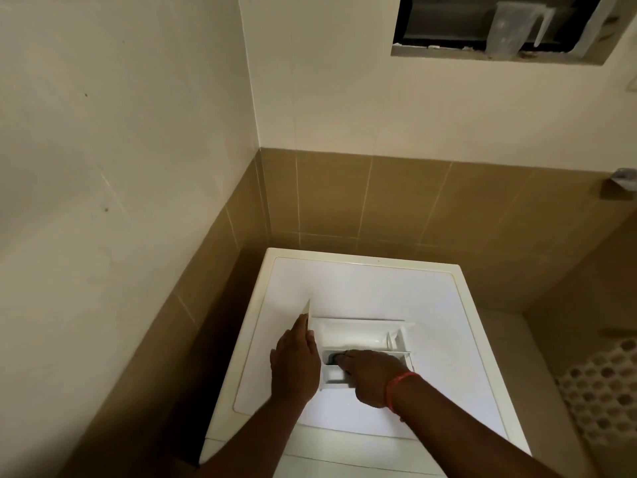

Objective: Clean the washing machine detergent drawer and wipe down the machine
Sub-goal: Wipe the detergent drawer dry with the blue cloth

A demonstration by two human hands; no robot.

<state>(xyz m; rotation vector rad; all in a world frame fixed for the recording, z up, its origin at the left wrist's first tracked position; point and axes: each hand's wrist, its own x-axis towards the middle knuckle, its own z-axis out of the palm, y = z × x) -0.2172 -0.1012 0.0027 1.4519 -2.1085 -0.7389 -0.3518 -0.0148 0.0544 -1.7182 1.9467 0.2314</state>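
Note:
A white detergent drawer [362, 334] lies on top of the white washing machine [372, 291], its front panel pointing left. My left hand [296, 367] grips the drawer's front panel, thumb over its edge. My right hand [370, 376], with a red thread at the wrist, reaches into the near compartment and its fingertips pinch a dark grey insert [332, 357]. My fingers hide most of that insert.
The machine stands in a tiled corner, with walls close on the left and behind. A white perforated laundry basket [599, 384] is at the right. High on the back wall, a clear plastic jug [510, 27] sits in a window recess.

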